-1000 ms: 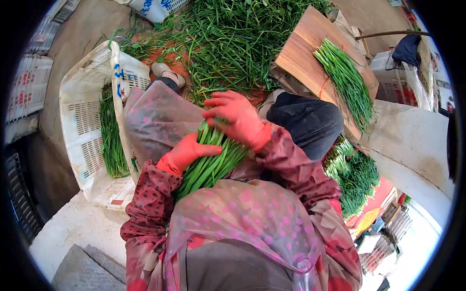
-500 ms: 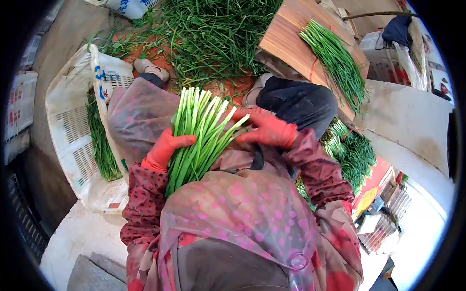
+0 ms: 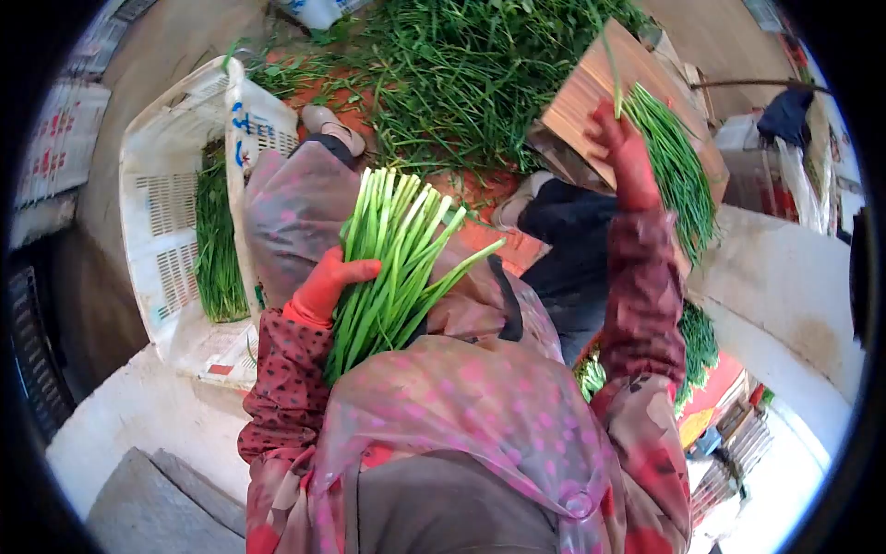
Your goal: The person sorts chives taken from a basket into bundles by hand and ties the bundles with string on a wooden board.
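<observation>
My left hand (image 3: 334,284), in a red glove, is closed around a bunch of garlic chives (image 3: 392,263) above my lap. Their pale cut ends point away from me, and a few stalks splay to the right. My right hand (image 3: 626,157), also gloved in red, reaches far forward by the wooden board (image 3: 580,106), with its fingers spread and slightly blurred. A single green stalk (image 3: 611,65) stands out from its fingertips; whether they still touch it I cannot tell. Beside that hand, another bunch of chives (image 3: 674,162) lies on the board.
A large heap of loose greens (image 3: 452,83) covers the floor ahead. On the left stands a white plastic crate (image 3: 166,203) with chives (image 3: 220,240) inside. More bundled greens (image 3: 699,346) lie right of my knee, near a pale ledge (image 3: 784,286).
My right hand has left the pale ends of the held bunch and swung forward and right, a single stalk now at its fingertips. My left hand keeps its hold. The view has shifted slightly.
</observation>
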The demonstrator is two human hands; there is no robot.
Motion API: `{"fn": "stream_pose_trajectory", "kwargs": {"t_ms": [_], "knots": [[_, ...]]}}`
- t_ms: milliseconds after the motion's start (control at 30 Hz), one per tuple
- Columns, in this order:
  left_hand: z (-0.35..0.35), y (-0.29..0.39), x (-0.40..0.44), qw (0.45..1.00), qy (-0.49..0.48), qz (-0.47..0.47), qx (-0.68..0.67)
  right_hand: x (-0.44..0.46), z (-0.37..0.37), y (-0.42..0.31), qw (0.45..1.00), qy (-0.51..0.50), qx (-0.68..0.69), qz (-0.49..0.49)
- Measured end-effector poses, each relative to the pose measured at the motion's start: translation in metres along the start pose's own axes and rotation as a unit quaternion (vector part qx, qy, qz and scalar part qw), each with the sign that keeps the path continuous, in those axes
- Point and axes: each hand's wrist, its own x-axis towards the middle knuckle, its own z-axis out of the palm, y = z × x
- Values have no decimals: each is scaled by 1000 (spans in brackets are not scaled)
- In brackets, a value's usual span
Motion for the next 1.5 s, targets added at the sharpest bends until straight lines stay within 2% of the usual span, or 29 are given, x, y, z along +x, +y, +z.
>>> {"fn": "stream_pose_trajectory", "kwargs": {"t_ms": [33,100,167,233,267,333,367,433,467,567,700,767,800,833,900,933,967,1067,1100,1167,1200,1300,1367,1400,1433,1467,1500], "knots": [[2,1,0,1000,21,19,-6,-24,17,7,998,-39,-51,11],[3,5,-4,998,50,44,-18,-80,57,18,983,-182,33,-9],[3,14,-7,998,57,13,-14,-125,88,39,931,-303,163,120],[-2,9,-2,999,44,22,-2,-142,122,46,869,-302,330,214],[1,8,0,1000,18,17,5,-141,136,44,869,-300,329,214],[3,1,7,999,-42,3,31,-122,161,39,938,-214,273,18],[6,0,9,999,-44,5,29,-113,169,35,938,-215,270,17],[12,1,12,993,-65,-21,96,-101,180,22,892,-299,322,103],[9,1,14,991,-78,-19,104,-102,184,15,881,-296,349,118],[6,2,16,988,-102,-21,116,-98,181,12,886,-337,296,119],[0,17,13,985,-85,-63,136,-94,186,17,920,-291,243,99],[-11,23,20,995,-46,31,79,-94,186,20,933,-272,220,87],[-17,29,24,980,2,66,189,-94,186,22,939,-262,208,80],[-16,30,26,980,4,66,189,-95,185,22,945,-253,195,75],[-2,42,23,956,68,58,278,-97,186,18,931,-280,221,75],[-3,43,26,953,38,71,293,-94,186,12,918,-305,244,69],[-7,42,29,950,29,87,298,-95,185,1,930,-303,208,7],[-15,39,40,905,-5,177,387,-92,182,5,932,-317,161,-65],[-10,48,34,909,-5,158,386,-93,183,0,942,-290,165,-31],[3,72,24,922,-9,160,353,-86,175,-40,948,-277,145,-56],[-4,80,25,952,-6,84,294,-68,172,-57,951,-261,127,-106],[41,118,5,890,-62,228,391,-17,125,-140,951,-191,72,-234],[21,113,-2,878,-66,153,449,3,84,-198,933,-115,103,-326],[4,113,-5,884,-54,23,464,6,62,-222,922,-92,130,-353],[0,119,-8,862,-5,-27,506,5,40,-241,909,-70,160,-377],[-15,116,-13,835,43,-70,543,-6,35,-251,929,-74,168,-320],[-33,116,-15,832,39,-69,549,1,40,-241,929,-67,169,-323]]}}
